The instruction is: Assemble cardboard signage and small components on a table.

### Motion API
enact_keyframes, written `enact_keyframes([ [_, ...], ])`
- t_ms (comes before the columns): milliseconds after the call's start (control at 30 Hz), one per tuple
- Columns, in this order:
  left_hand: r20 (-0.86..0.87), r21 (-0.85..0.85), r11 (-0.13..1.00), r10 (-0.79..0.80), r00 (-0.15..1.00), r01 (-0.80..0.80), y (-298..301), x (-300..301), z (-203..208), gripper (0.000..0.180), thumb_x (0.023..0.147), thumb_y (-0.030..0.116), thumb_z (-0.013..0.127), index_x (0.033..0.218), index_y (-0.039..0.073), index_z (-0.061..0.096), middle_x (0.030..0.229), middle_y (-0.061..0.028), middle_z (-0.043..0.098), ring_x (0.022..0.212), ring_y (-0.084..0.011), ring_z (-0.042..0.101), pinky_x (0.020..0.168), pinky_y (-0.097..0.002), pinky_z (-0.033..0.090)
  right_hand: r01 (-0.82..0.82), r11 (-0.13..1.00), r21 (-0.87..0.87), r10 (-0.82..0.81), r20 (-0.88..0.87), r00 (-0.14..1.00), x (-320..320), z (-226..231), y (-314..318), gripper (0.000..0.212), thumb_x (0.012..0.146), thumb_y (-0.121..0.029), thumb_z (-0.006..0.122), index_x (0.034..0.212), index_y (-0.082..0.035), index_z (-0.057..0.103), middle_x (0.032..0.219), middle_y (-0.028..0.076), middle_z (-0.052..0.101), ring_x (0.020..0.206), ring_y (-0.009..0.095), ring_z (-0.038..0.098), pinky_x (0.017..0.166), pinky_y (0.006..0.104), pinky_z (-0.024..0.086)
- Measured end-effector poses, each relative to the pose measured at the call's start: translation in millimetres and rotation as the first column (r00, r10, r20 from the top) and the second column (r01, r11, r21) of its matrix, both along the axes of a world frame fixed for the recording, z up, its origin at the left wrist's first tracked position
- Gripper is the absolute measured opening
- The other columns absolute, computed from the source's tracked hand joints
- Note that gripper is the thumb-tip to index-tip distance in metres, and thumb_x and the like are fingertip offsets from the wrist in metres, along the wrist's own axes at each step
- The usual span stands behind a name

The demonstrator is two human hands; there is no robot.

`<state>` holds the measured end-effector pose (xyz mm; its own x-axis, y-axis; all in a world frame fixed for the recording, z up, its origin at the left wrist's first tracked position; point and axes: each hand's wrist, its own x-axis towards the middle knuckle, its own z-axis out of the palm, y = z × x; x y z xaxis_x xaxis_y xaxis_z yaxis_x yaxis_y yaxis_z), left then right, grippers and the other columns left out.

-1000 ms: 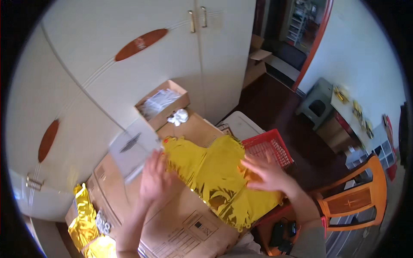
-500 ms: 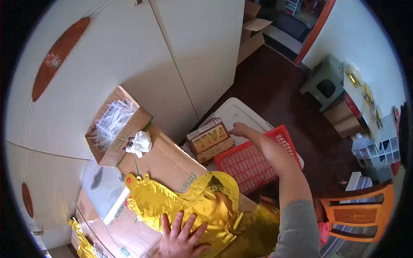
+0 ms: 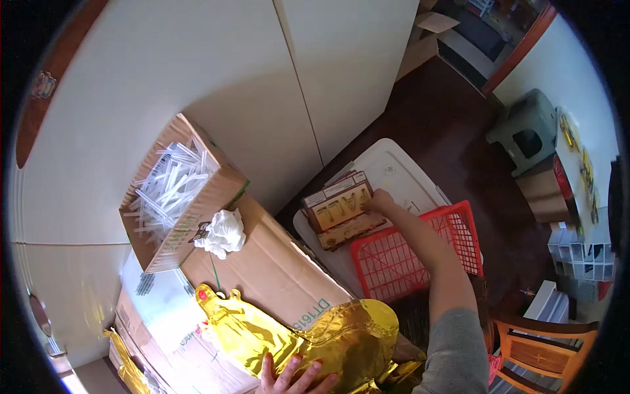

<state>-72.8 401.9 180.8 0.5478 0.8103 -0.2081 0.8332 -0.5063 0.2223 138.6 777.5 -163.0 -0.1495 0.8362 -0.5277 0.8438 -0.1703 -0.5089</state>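
A shiny gold foil balloon (image 3: 354, 335), flat and uninflated, lies over a cardboard box. My left hand (image 3: 296, 379) rests on its near part, fingers spread and nothing held; the lower edge of the picture cuts it off. My right arm stretches ahead over a red plastic basket (image 3: 394, 266). At the right edge of a stack of brown printed packages (image 3: 341, 210), my right hand (image 3: 378, 201) has its fingers curled against the top package. Its fingertips are partly hidden. The packages lie on a white plastic lid or tabletop (image 3: 394, 171).
An open carton (image 3: 226, 177) of clear plastic sticks stands on the large cardboard box (image 3: 262, 249), beside a crumpled white wad (image 3: 224, 234). A white cabinet (image 3: 249, 85) rises behind. To the right are a wooden chair (image 3: 548, 341) and a grey-green stool (image 3: 525, 128).
My right hand has drawn back from beyond the packages to their right edge. My left hand stays on the foil balloon. The whole view has shifted.
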Motion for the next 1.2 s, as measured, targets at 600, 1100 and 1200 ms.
enact_keyframes([
  [600, -0.076, 0.091, 0.996, 0.013, 0.997, -0.006, -5.9, 3.7, 3.2, 0.060, 0.066, 0.062, 0.053, 0.112, 0.025, 0.053, 0.131, -0.0100, 0.032, 0.124, -0.0367, 0.021, 0.095, -0.0637, 0.014, -0.015, 0.996, -0.091, -0.064, -0.800, 0.597, -12.2, 80.8, -19.1, 0.041, 0.074, -0.004, 0.059, 0.113, 0.000, 0.046, 0.104, 0.009, 0.056, 0.094, 0.016, 0.052, 0.084, 0.0275, 0.040],
  [1100, 0.464, 0.426, 0.854, 0.077, 0.883, -0.299, -69.7, 0.0, 36.2, 0.072, 0.070, 0.026, 0.064, 0.129, 0.005, 0.029, 0.133, -0.0193, 0.026, 0.125, -0.0368, 0.021, 0.102, -0.0481, 0.018, 0.315, 0.946, 0.073, 0.060, -0.997, 0.051, 92.5, 429.2, -219.7, 0.035, 0.077, -0.006, 0.057, 0.110, -0.003, 0.047, 0.102, 0.010, 0.057, 0.094, 0.020, 0.055, 0.079, 0.0341, 0.046],
  [1200, 0.819, 0.232, 0.832, 0.112, 0.563, -0.503, -109.2, -13.3, 67.9, 0.083, 0.067, 0.011, 0.065, 0.134, 0.004, 0.017, 0.138, -0.0174, 0.019, 0.130, -0.0295, 0.015, 0.105, -0.0384, 0.014, 0.243, 0.955, 0.171, 0.184, -0.982, -0.034, 73.5, 468.7, -297.5, 0.034, 0.077, -0.006, 0.058, 0.110, -0.002, 0.048, 0.102, 0.009, 0.057, 0.095, 0.019, 0.055, 0.080, 0.0336, 0.045],
])
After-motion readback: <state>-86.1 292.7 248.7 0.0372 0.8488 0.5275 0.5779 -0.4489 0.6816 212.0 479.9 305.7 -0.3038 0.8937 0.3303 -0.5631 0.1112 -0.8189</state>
